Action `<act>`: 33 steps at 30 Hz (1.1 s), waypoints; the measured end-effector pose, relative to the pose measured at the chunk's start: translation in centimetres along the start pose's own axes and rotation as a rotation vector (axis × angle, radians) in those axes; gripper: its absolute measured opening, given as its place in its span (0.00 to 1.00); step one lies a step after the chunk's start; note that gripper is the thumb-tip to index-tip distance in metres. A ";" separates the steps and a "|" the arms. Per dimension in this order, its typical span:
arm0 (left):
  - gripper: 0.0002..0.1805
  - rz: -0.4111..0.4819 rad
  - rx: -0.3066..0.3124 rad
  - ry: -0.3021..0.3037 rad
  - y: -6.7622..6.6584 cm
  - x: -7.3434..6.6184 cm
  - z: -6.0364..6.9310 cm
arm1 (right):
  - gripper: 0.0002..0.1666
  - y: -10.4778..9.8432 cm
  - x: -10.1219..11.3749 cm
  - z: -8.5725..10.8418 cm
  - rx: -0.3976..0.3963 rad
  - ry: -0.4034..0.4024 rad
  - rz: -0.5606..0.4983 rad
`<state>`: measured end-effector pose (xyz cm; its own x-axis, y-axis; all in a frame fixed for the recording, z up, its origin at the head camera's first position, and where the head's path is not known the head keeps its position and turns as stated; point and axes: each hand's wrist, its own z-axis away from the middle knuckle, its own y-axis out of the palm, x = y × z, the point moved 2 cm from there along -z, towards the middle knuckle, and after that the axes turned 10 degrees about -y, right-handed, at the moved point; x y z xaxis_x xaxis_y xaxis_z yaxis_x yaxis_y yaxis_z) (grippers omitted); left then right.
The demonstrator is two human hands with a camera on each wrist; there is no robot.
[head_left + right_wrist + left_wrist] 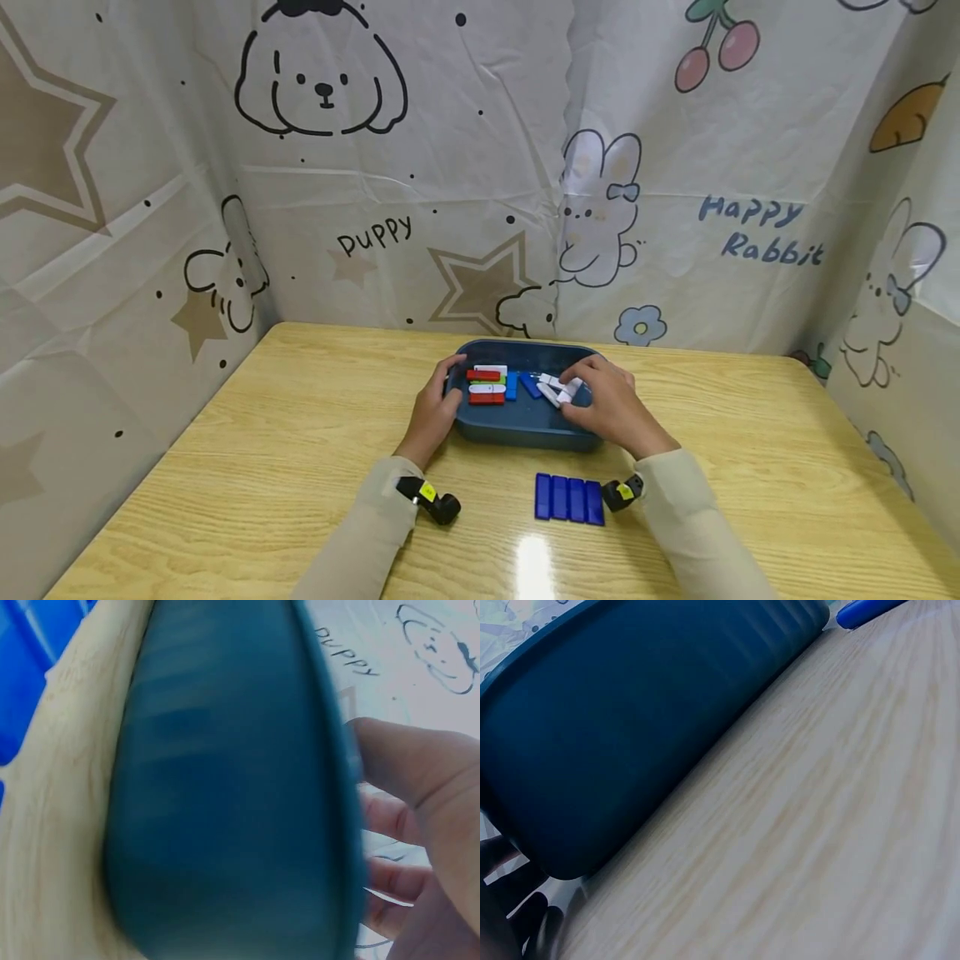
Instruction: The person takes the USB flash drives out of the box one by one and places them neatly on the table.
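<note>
Near the tabletop's (300,467) far edge, the left hand (433,410) clamps the tray's (517,434) left edge, its right edge below the right hand (613,403), pinching white blocks (550,395) or not, I can't tell.

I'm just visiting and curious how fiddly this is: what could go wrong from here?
The right hand reaches among loosely scattered white pieces, so it might knock some askew. If the left hand, at the other end of the tub, tilts it, the stacked-together coloured pieces could slide apart. The right wrist's camera appears close to the row of blue pieces and might nudge it.
</note>
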<state>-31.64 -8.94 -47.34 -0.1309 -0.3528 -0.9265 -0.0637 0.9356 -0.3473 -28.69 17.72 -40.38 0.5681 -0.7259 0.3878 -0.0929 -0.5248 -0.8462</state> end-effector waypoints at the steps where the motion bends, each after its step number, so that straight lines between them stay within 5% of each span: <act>1: 0.30 -0.002 0.002 -0.002 0.0 0.0 0.0 | 0.18 -0.2 0.2 0.3 -0.001 -0.011 0.001; 23: 0.30 -0.016 0.019 -0.034 -0.1 0.1 -0.4 | 0.22 -3.7 1.3 8.3 0.040 -0.176 0.057; 27: 0.30 -0.018 0.014 -0.034 0.0 0.3 -0.5 | 0.23 -4.0 1.4 8.7 0.109 -0.196 0.026; 33: 0.30 0.005 0.014 -0.023 0.2 0.3 -0.5 | 0.20 -4.1 1.6 9.0 0.314 -0.136 -0.081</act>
<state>-32.15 -8.89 -47.62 -0.1088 -0.3475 -0.9314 -0.0495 0.9377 -0.3440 -20.06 22.75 -39.56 0.6692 -0.6105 0.4235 0.2005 -0.4005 -0.8941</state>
